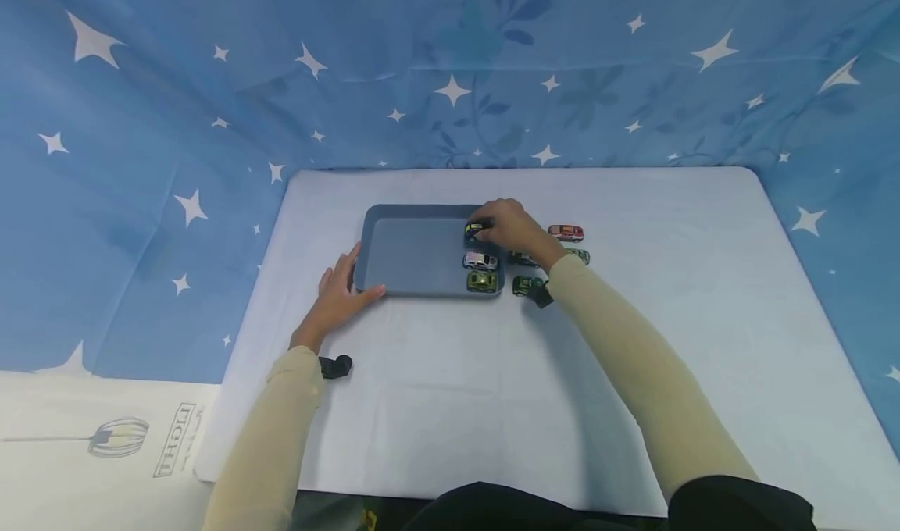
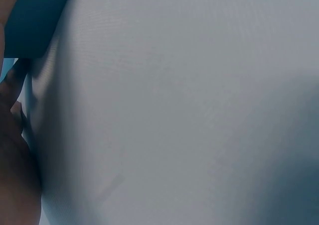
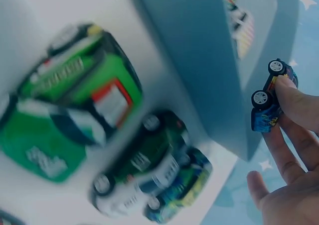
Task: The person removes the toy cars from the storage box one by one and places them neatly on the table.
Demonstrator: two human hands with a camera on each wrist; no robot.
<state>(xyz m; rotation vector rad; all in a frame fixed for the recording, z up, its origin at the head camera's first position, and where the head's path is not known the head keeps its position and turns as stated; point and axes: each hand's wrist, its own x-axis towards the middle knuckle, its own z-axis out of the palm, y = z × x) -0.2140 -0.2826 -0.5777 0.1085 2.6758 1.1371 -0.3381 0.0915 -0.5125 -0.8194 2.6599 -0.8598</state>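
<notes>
Toy cars are being gathered on a blue tray (image 1: 422, 212) on the white worktop (image 1: 457, 406). The right hand (image 1: 512, 225) pinches a dark blue toy car (image 1: 476, 230) between its fingertips (image 3: 299, 103) over the tray's far right corner. Two cars, a silver car (image 1: 480, 261) and a green car (image 1: 481, 281), already sit in the tray. A red car (image 1: 566, 233) and several green ones wait just beside it. The left hand (image 1: 341, 293), fingers relaxed, rests against the tray's near left corner, steadying it.
</notes>
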